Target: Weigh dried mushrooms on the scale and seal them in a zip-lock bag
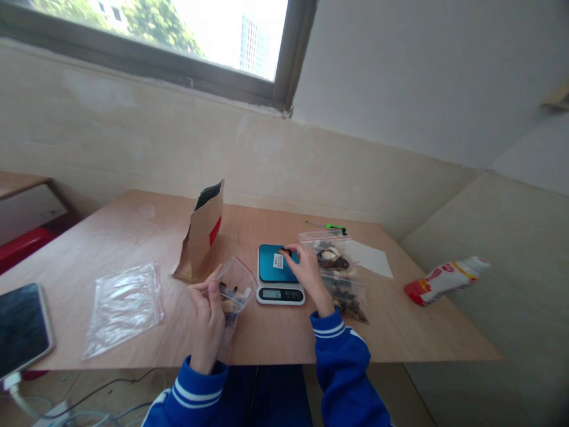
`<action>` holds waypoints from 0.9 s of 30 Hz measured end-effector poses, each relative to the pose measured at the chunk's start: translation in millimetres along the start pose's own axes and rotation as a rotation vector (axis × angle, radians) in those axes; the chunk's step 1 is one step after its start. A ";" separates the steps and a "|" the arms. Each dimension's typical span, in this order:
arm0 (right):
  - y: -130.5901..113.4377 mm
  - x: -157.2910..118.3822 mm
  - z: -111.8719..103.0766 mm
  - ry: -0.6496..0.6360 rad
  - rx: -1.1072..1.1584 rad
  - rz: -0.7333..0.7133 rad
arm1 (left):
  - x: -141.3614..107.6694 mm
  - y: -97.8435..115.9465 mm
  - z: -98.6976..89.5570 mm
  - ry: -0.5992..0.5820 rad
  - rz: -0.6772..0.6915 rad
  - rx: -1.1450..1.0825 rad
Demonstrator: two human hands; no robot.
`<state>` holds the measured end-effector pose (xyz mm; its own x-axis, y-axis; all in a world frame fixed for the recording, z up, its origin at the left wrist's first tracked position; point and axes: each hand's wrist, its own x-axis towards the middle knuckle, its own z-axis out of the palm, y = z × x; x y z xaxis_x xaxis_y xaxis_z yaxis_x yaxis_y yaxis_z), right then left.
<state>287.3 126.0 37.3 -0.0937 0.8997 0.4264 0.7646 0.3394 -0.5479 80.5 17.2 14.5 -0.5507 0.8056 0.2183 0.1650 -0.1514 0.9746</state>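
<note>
My left hand grips a clear zip bag that has dark and light-brown dried pieces inside. To the right of that bag is a small kitchen scale with a blue-green top and a white sticker. My right hand is over the scale's top, pinching a small dark brown piece between thumb and fingers. Whether the piece touches the plate I cannot tell. Beside my right wrist lie two filled zip bags, one with dark and pale dried slices, the nearer one with brown pieces.
An open brown paper bag stands behind my left hand. A flat clear zip bag and a plugged-in phone lie to the left. Rightward are white paper, a green-handled tool and a tilted red-and-white bottle.
</note>
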 end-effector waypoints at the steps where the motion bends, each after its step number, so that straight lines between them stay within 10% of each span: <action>1: -10.9 -1.6 -5.0 -0.016 0.096 0.001 | -0.4 0.3 0.3 -0.011 -0.019 0.005; 7: -65.2 -20.8 -23.0 -0.183 0.485 -0.052 | -0.6 -5.7 0.1 -0.022 -0.072 -0.067; 19: -57.3 -53.6 -10.0 -0.357 0.619 0.033 | 2.6 27.0 -7.6 -0.104 -0.289 -0.380; 22: -67.8 -65.2 -15.3 -0.450 0.701 0.041 | 1.6 37.7 -13.2 -0.294 -0.393 -0.508; 27: -86.9 -84.2 -13.6 -0.283 0.752 0.044 | -2.7 44.3 -19.7 -0.389 -0.418 -0.608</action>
<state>237.4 17.0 58.8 -0.3086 0.9179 0.2496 0.1464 0.3051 -0.9410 73.2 -3.0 58.1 -0.1278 0.9876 -0.0912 -0.5220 0.0113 0.8529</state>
